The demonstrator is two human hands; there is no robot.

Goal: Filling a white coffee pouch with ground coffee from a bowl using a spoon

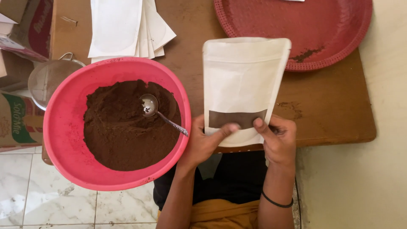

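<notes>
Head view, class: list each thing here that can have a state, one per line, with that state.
White stand-up pouch: held flat in both hands, brown window at the near end.
Left hand: gripping the pouch's near edge.
Right hand: gripping the same edge.
Pink bowl: heaped with brown powder.
Metal spoon: resting in the powder, nearly empty.
Red tray: almost empty, a few powder traces.
Spare pouches: stacked, flat.
Sieve: partly hidden behind the bowl.

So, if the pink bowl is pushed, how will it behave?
The pink bowl overhangs the table edge, so a push may tip it. The heaped brown powder probably makes it heavy. The spoon resting loose inside would likely slide.
</notes>
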